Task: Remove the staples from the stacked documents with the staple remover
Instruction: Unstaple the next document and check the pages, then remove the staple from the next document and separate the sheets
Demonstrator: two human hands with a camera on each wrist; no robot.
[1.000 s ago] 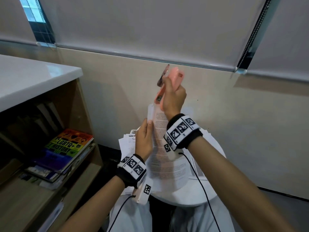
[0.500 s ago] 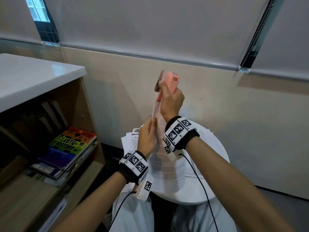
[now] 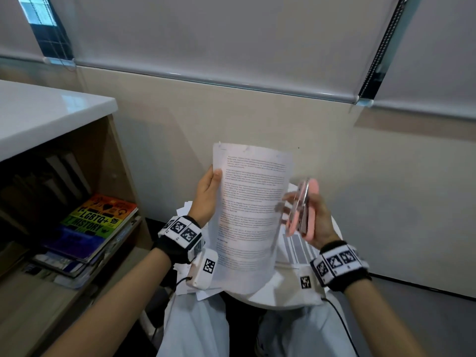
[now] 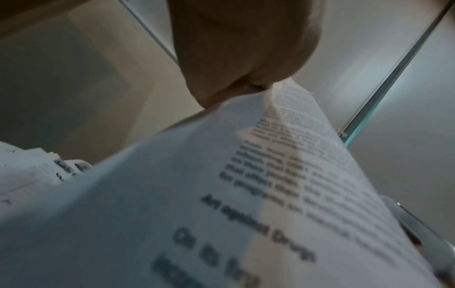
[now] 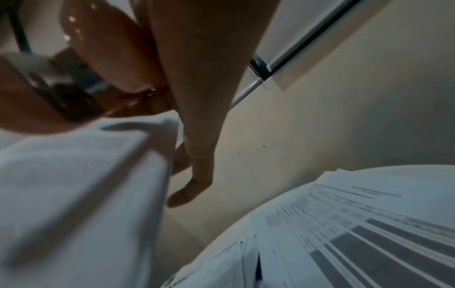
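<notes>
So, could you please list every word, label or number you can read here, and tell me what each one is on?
"LGBTQ+ HISTORY": cover of the rainbow book on the shelf.
"Art against Drugs": blurred heading on the held document, left wrist view; this reading is tentative.
Body text on the document: too small and blurred to read.
Papers on the table: text blurred, unreadable.
Wristbands: black-and-white marker squares; their tiny letters are unreadable.

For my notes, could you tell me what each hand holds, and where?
Left hand pinches the document at its left edge; right hand grips the pink staple remover around its body.
</notes>
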